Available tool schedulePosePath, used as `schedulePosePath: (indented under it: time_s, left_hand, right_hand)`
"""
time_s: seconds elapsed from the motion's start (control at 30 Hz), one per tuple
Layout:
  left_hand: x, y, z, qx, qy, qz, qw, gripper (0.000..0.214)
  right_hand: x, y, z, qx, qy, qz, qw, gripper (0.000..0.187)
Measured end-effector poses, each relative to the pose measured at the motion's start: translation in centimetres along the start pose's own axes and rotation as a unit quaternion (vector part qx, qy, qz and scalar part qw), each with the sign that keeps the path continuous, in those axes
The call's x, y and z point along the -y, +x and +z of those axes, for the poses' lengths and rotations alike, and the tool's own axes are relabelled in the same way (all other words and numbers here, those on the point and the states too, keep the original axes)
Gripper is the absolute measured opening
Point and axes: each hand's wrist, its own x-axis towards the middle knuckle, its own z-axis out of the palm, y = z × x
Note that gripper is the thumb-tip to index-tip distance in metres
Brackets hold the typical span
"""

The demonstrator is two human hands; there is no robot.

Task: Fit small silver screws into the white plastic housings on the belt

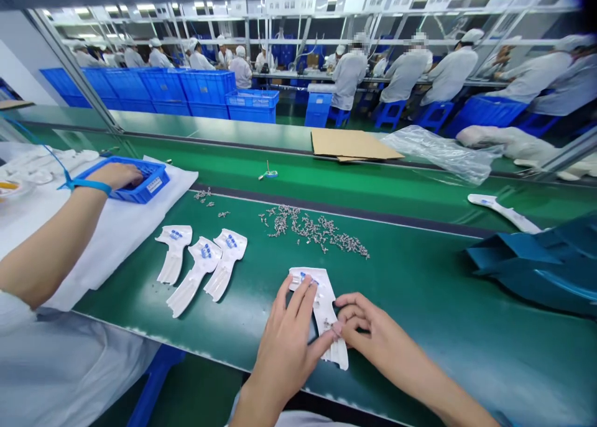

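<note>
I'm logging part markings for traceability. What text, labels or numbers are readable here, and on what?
Nothing can be read.
White label on the blue basket: too small.
Blue print on the white plastic shells: blurred.
Hanging overhead signs: too small.

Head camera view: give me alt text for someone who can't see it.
A person's left hand presses flat on a white plastic shell on a green belt; the right hand touches its side with curled fingers. Three more shells lie to the left, small metal parts beyond, and a co-worker's hand rests in a blue tray.
</note>
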Motion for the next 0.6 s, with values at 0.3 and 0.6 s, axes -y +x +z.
schedulePosePath:
  time_s: [0.3, 0.6]
  left_hand:
    - [1.2, 0.0, 0.7, -0.076, -0.009, 0.033, 0.996, 0.068]
    - [4.4, 0.5, -4.2, -0.221, 0.103, -0.041, 0.969, 0.046]
  right_hand:
    - [1.9, 2.0, 0.8, 0.039, 0.142, 0.024, 0.989, 0.031]
    - [5.0, 5.7, -4.2, 0.017, 0.214, -0.021, 0.977, 0.028]
